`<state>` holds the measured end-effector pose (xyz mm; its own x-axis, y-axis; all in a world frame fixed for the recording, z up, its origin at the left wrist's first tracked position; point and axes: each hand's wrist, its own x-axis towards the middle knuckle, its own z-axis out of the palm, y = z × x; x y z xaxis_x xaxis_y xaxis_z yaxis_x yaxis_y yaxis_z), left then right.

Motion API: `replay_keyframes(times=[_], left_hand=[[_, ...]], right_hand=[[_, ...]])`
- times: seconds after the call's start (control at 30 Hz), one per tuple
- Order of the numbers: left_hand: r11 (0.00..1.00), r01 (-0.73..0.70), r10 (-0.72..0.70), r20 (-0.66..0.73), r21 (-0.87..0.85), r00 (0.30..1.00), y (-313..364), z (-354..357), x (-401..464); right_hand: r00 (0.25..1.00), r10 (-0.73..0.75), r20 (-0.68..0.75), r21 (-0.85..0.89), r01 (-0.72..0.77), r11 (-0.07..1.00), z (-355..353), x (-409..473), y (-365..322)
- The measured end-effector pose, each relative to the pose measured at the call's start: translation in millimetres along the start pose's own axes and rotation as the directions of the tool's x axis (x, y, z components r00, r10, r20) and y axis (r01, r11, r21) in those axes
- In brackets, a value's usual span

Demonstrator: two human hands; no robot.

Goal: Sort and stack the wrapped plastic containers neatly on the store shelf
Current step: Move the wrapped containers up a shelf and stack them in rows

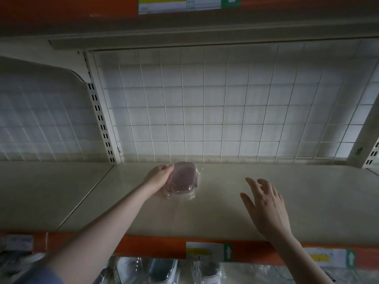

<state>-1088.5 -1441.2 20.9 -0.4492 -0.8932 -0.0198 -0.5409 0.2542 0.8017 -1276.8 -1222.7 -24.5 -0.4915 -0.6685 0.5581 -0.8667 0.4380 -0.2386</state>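
Your left hand [159, 174] grips the pinkish, clear-film-wrapped round plastic container [182, 181] by its side; right hand [266, 206] hovers, fingers spread. Likely light, film slippery: hold the rigid rim.

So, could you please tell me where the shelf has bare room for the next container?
The shelf is bare right of the wrapped container, out to the right hand and beyond, and in front, toward the orange edge strip. The left hand occupies the container's left side.
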Motion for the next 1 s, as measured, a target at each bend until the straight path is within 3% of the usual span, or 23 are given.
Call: replay_keyframes(times=[0.27,0.37,0.6,0.83,1.0], left_hand=[[0.894,0.056,-0.03,-0.065,0.444,0.997,16,28,-6],[0.85,0.065,-0.045,-0.052,0.523,0.998,27,39,-11],[0.878,0.062,-0.015,-0.102,0.474,0.995,26,44,-26],[0.905,-0.035,0.166,-0.276,0.423,0.947,28,21,-79],[0.922,-0.043,0.19,-0.353,0.385,0.916,13,-1,-129]], right_hand=[[0.999,0.025,0.036,0.012,-0.025,1.0,0,0,1],[0.993,0.044,0.109,0.036,-0.048,0.998,0,0,1],[0.984,0.059,0.167,0.032,-0.065,0.997,-5,1,-2],[0.995,-0.102,0.003,0.035,0.102,0.994,-10,-7,-7],[0.99,-0.117,-0.084,0.121,0.127,0.985,-17,-27,-17]])
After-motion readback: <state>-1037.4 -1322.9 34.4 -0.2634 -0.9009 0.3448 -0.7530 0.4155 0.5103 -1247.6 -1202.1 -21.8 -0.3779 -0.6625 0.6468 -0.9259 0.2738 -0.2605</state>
